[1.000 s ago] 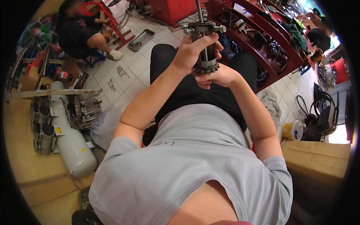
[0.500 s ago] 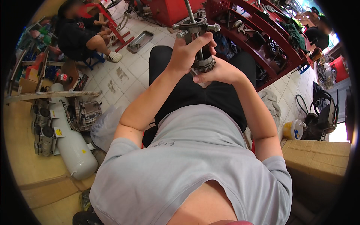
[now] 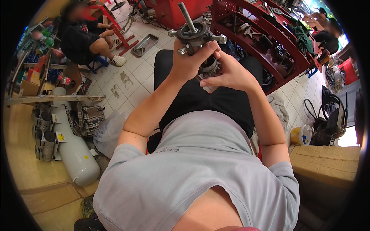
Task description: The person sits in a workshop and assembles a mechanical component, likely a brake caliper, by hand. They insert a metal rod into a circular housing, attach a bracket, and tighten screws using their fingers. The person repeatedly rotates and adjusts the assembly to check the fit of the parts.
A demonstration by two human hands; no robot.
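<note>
Above my lap I hold a metal assembly: a round, puller-like metal flange (image 3: 195,33) with bolts sticking out at its sides. A threaded rod (image 3: 186,16) rises from its middle and leans to the left. My left hand (image 3: 188,63) grips the body just below the flange, thumb across the near side. Lower down, a toothed metal ring (image 3: 211,71) surrounds the body. My right hand (image 3: 234,73) is closed about this lower part, its thumb near the bottom end. Fingers of both hands are partly hidden behind the assembly.
A red metal rack (image 3: 269,50) with tools and parts stands ahead right. On the tiled floor lies a metal tray (image 3: 145,45). A person (image 3: 83,38) sits at far left by a red frame (image 3: 122,36). Left of me lies a grey cylinder (image 3: 73,142); at right is a cardboard box (image 3: 327,161).
The assembly has tilted, its rod top swinging left and its flange coming slightly nearer me. My right hand has shifted a little, its fingers now closer to my left thumb.
</note>
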